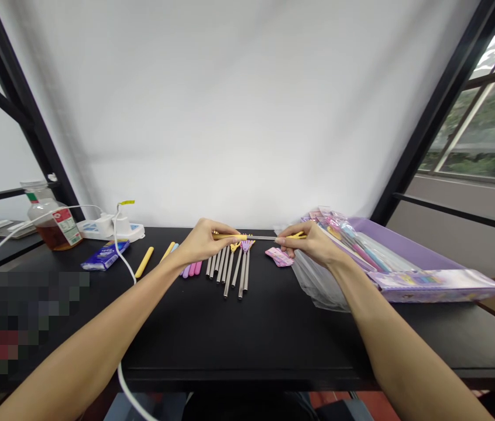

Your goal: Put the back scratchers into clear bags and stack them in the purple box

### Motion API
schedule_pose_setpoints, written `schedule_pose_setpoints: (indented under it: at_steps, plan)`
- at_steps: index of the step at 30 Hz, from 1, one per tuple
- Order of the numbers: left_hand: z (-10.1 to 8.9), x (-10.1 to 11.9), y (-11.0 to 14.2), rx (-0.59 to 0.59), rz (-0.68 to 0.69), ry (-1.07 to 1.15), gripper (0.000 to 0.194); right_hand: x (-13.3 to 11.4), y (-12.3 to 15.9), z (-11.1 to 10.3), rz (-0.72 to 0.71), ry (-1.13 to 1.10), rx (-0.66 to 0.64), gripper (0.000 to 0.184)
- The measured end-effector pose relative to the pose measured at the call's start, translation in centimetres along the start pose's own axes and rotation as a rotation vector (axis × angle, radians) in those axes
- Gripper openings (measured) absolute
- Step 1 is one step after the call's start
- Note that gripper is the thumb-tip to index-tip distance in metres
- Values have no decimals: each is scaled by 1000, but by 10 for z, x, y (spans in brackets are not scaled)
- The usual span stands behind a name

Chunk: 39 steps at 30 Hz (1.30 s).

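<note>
Both my hands hold a slim steel rod with yellow ends, likely a telescopic back scratcher [258,237], level above the black table. My left hand [206,241] grips its yellow handle end, and my right hand [306,242] pinches the far end, where a yellow tip shows. Below them, several similar steel rods [227,269] lie side by side, with yellow and purple claw tips by my hands. To their left lie pink and purple handles [191,269]. A yellow handle [144,262] lies further left. A pink wrapper [279,256] sits just under my right hand.
To the right are a clear plastic bag [315,280] and a lilac tray [405,248] holding packaged items. At the left stand a bottle of brown liquid [52,222], a white power strip [109,229], a blue packet [105,256] and a white cable [124,257].
</note>
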<state>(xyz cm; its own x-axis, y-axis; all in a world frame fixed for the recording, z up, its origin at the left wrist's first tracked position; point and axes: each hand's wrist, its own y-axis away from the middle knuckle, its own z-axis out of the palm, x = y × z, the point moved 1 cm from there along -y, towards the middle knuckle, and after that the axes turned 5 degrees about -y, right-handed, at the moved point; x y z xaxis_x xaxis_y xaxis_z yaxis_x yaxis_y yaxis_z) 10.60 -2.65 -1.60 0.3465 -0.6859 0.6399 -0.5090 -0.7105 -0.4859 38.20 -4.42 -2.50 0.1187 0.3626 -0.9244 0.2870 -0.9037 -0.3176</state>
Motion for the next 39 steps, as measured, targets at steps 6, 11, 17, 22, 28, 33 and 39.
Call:
schedule_pose_setpoints:
  at_steps: [6,11,17,22,28,33,39]
  plan:
    - [3,-3,-2,-29,-28,11,32,-6,2,13,-49,46,0,32]
    - [5,-2,-3,-87,-63,47,36,-7,2,20,-79,86,-18,33]
    - [12,0,-2,-94,-61,50,31,-6,-1,21,-84,89,-20,34]
    - [6,-2,-2,-66,90,-257,32,-11,-1,23,-44,92,-31,35]
    - [8,-4,1,-61,358,-804,35,-8,-4,29,-18,89,-46,42]
    - [17,-3,0,-36,383,-874,37,-7,-5,31,-43,82,18,38]
    - [16,-4,0,-20,381,-871,24,-11,-5,32,-13,51,52,38]
